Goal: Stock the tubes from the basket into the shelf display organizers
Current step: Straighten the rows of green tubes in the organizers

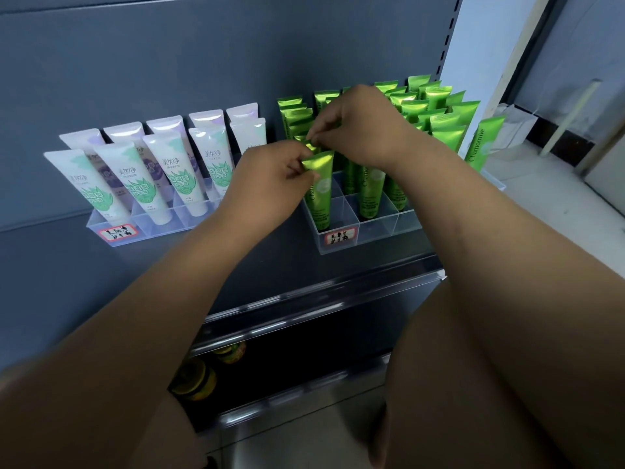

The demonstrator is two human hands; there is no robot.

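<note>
- Pinching the crimped top of a green tube (322,198), the left grip (267,177) holds it upright in the front-left compartment of the green organizer (382,231).
- The right grip (358,126) pinches a second green tube (307,140) just behind.
- Left of that organizer, a clear organizer (152,228) holds white tubes (184,170).

Bare shelf (236,265) lies open before two clear organizers. Green tubes (436,110) crowd the right organizer (372,243); its front-right cell looks free. White tubes (176,164) fill the left organizer (152,228). Left hand (270,170) and right hand (358,126) block the front-left corner.
</note>
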